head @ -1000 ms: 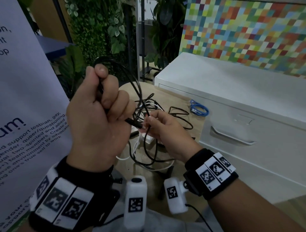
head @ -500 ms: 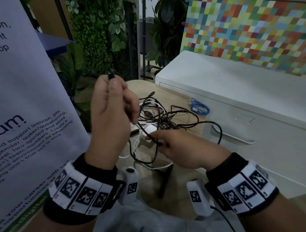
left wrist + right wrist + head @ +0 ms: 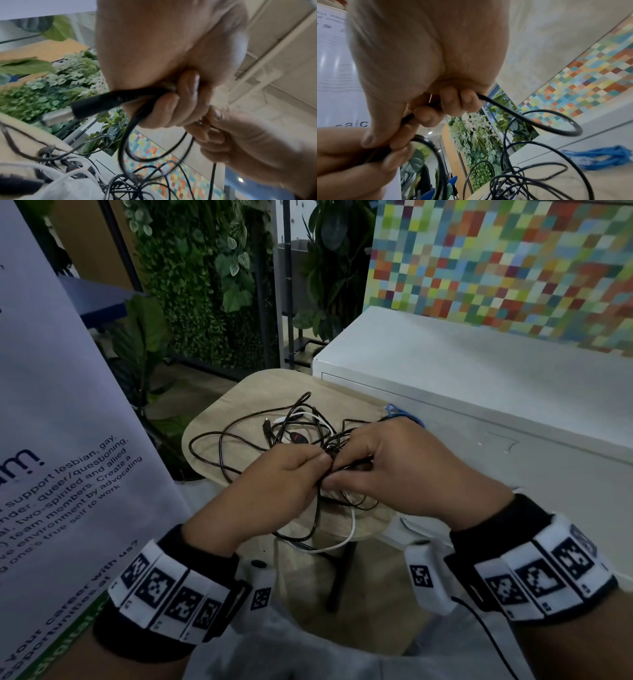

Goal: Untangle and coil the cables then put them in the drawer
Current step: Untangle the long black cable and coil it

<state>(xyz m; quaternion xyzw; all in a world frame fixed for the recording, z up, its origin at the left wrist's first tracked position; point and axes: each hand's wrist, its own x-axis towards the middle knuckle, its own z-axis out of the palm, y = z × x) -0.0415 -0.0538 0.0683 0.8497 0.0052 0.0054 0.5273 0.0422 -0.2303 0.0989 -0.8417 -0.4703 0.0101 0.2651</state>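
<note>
A tangle of black cables point(image 3: 239, 440) and a white cable point(image 3: 346, 537) lies on a small round wooden table point(image 3: 219, 412). My left hand point(image 3: 274, 484) and right hand point(image 3: 404, 470) meet over the tangle's right part, each gripping the same black cable point(image 3: 130, 128). In the left wrist view the cable's black plug point(image 3: 96, 106) sticks out of my left fist. The right wrist view shows that black cable point(image 3: 530, 119) looping out from my right hand's curled fingers point(image 3: 453, 100). A coiled blue cable point(image 3: 604, 157) lies at the table's right edge. The white drawer point(image 3: 496, 460) is closed.
A white cabinet point(image 3: 479, 378) stands right of the table against a colourful tiled wall. A banner with text point(image 3: 61, 440) stands close on the left. Green plants point(image 3: 205, 285) fill the back. The white cable hangs over the table's near edge.
My left hand has come down from its raised position to the table. Both hands now meet over the tangle, and black cable lies spread out on the table's left.
</note>
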